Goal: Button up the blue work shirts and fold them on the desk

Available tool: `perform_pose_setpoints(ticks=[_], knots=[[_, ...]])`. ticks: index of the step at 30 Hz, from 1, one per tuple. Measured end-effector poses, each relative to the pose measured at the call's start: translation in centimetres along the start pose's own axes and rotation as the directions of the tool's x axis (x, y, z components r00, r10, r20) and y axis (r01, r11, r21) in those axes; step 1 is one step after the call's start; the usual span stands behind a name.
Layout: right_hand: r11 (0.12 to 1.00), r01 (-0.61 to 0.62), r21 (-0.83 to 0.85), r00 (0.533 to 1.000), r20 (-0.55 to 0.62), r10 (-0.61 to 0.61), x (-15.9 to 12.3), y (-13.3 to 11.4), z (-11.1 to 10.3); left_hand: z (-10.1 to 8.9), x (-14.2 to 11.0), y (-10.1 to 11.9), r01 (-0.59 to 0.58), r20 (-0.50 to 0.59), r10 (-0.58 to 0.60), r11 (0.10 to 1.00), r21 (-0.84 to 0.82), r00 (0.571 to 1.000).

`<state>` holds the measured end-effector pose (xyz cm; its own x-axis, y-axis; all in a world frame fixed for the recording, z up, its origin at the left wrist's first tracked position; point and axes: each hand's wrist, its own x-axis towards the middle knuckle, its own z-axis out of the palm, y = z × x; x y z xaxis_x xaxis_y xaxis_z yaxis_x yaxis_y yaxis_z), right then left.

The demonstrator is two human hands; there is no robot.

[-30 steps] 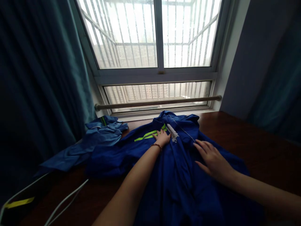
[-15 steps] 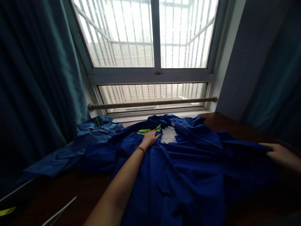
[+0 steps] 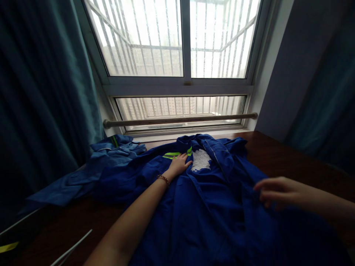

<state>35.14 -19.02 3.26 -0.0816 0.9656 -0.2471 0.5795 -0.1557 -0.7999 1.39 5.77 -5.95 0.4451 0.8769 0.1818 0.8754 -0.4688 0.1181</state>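
Note:
A dark blue work jacket (image 3: 205, 210) lies spread over the wooden surface, with yellow-green stripes on its chest and a white patch (image 3: 201, 159) near the collar. My left hand (image 3: 179, 165) rests flat on the jacket's chest beside the stripes, fingers stretched out. Over the jacket's right part, my right hand (image 3: 277, 190) hovers with loosely curled fingers, slightly blurred. Its fingers stand apart from each other and no cloth shows between them. Whether its fingertips touch the jacket I cannot tell.
A lighter blue garment (image 3: 111, 159) lies crumpled at the left. Behind stands a barred window (image 3: 185, 85) with a rail (image 3: 180, 120) across it. Curtains (image 3: 50, 92) hang at the sides. White hanger-like rods (image 3: 72, 247) lie at lower left on the wooden surface (image 3: 299, 159).
My right hand has let go of the sleeve at the far right and moved left over the jacket. The sleeve has dropped nearer to me. My left hand has hardly moved.

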Motion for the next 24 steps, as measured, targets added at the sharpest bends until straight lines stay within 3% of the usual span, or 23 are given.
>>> perform_pose_setpoints(ticks=[3,5,7,10,11,13,14,15,16,18,19,21,24], knots=[[0.952,-0.182,0.246,0.969,-0.119,0.216,7.2,-2.0,1.3,-0.3,-0.3,0.3,0.008,0.004,-0.008,1.0,0.003,1.0],[0.923,-0.194,0.331,0.952,-0.162,0.259,11.4,-2.4,2.4,-0.4,-0.2,0.3,0.016,0.009,-0.016,1.0,0.001,1.0],[0.937,-0.053,0.347,0.961,-0.236,0.142,14.5,-2.9,3.6,-0.4,-0.2,0.1,0.028,0.018,-0.027,1.0,-0.006,0.999],[0.951,0.273,0.145,0.922,-0.323,-0.215,17.0,-4.9,5.6,-0.3,-0.1,-0.7,0.062,0.001,-0.062,0.998,-0.002,0.998],[0.934,0.355,0.048,0.911,-0.242,-0.334,17.4,-5.8,6.4,-0.2,0.0,-1.1,0.074,-0.018,-0.074,0.997,0.007,0.997],[0.883,0.463,-0.076,0.882,0.14,-0.45,17.9,-7.5,7.8,-0.1,0.0,-1.8,0.099,-0.054,-0.097,0.995,0.03,0.994],[0.859,0.501,-0.102,0.831,0.333,-0.445,18.2,-8.2,8.5,0.0,0.1,-2.1,0.112,-0.065,-0.109,0.993,0.042,0.992],[0.836,0.535,-0.12,0.781,0.448,-0.436,18.6,-8.6,9.0,0.1,0.1,-2.4,0.126,-0.069,-0.122,0.991,0.052,0.99],[0.805,0.574,-0.149,0.758,0.47,-0.452,19.0,-8.7,9.4,0.2,0.2,-2.6,0.142,-0.069,-0.137,0.988,0.059,0.988],[0.698,0.654,-0.291,0.753,0.335,-0.566,20.2,-8.1,10.1,0.4,0.3,-2.9,0.172,-0.068,-0.168,0.983,0.068,0.984],[0.634,0.667,-0.39,0.74,0.256,-0.622,20.8,-7.5,10.4,0.5,0.4,-3.1,0.184,-0.069,-0.179,0.98,0.07,0.981],[0.534,0.628,-0.566,0.734,0.202,-0.649,21.7,-6.2,11.0,0.7,0.6,-3.4,0.198,-0.072,-0.192,0.977,0.075,0.979],[0.499,0.48,-0.722,0.819,0.165,-0.549,21.6,-4.5,12.4,0.8,0.7,-3.9,0.194,-0.066,-0.189,0.978,0.082,0.98]])
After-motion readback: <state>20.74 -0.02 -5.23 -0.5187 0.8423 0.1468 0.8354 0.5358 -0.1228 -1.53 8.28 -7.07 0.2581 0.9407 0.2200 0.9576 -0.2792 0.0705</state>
